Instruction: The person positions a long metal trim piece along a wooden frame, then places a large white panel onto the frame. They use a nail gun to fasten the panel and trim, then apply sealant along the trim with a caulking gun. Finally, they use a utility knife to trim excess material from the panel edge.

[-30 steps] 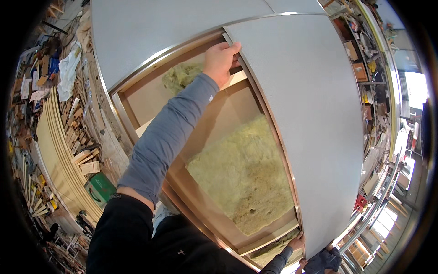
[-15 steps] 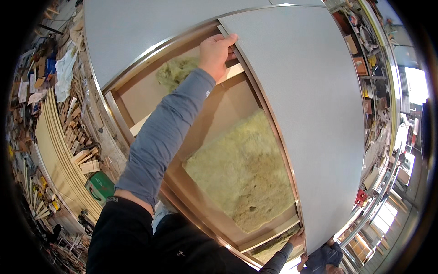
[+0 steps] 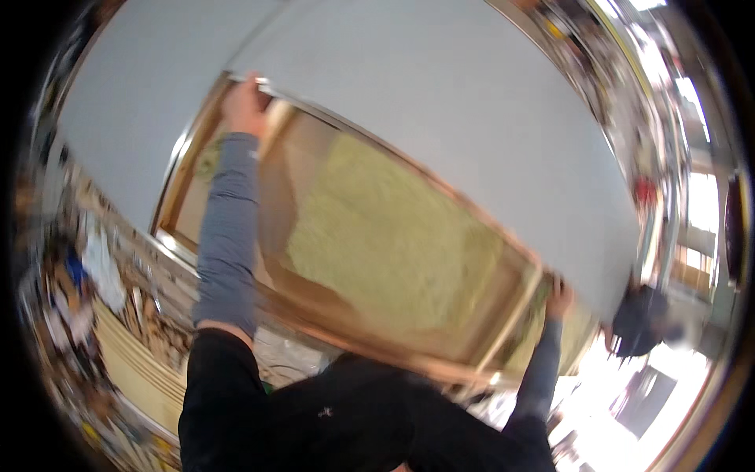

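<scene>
A large grey sheet panel (image 3: 440, 118) lies partly over a shallow frame (image 3: 334, 334) with wooden bars. My left hand (image 3: 247, 108) is closed on the panel's near edge, close to its left corner. Farther right along the same edge, my right hand (image 3: 559, 300) grips the panel too, its fingers partly blurred. Between my arms the uncovered frame shows a yellow-green slab of mineral wool (image 3: 377, 228) on a brown base. A smaller tuft of mineral wool (image 3: 208, 161) sits left of my left forearm.
Another grey surface (image 3: 141, 102) adjoins at the left. Wood offcuts and stacked pale boards (image 3: 138, 362) lie at the lower left. A person in dark clothing (image 3: 638, 321) is at the panel's far right end. Cluttered shelving runs behind, blurred.
The view has turned and blurred, so the panel edge now slopes down to the right. Both hands keep their hold on it, and more of my right forearm shows.
</scene>
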Motion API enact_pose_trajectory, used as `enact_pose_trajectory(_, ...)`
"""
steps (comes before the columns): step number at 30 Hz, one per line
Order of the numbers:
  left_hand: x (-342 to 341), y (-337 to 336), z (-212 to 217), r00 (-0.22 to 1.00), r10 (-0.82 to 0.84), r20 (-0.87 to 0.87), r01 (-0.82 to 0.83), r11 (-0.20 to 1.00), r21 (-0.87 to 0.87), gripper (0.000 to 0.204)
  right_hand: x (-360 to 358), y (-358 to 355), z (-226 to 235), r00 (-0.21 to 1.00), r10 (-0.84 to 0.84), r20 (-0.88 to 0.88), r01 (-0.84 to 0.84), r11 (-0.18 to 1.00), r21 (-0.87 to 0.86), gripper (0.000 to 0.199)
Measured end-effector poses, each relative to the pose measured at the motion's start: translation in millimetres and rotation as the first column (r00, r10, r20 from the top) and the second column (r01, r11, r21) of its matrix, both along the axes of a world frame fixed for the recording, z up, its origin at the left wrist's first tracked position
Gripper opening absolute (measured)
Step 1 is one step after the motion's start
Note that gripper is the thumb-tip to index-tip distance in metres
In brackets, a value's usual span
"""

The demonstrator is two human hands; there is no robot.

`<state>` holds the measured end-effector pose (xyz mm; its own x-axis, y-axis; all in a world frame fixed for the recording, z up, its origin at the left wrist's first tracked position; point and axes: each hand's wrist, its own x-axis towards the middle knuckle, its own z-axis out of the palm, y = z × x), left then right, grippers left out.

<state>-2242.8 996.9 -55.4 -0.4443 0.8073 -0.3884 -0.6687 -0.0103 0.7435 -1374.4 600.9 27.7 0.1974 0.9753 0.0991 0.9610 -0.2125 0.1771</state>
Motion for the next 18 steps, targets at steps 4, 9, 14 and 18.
enact_pose_trajectory(4, -40, -5, 1, 0.995, -0.048, -0.088, 0.048, 0.999, -0.004, 0.049, -91, 37, 53, 0.947, -0.262, -0.184, 0.283, 0.954, 0.095, 0.043)
enact_pose_trajectory(9, -66, -49, 62, 0.906, -0.304, -0.295, 0.314, 0.949, -0.013, 0.058, -184, -76, 100, 0.867, -0.092, -0.490, 0.281, 0.902, 0.327, 0.041)
enact_pose_trajectory(14, 26, -305, 149, 0.877, -0.104, -0.470, 0.248, 0.934, 0.256, 0.046, -263, -263, 86, 0.808, -0.111, -0.579, 0.316, 0.910, 0.266, 0.036)
enact_pose_trajectory(18, 33, -538, 113, 0.763, 0.219, -0.608, -0.057, 0.960, 0.276, 0.050, -296, -383, 13, 0.706, 0.038, -0.707, 0.148, 0.969, 0.199, 0.027)
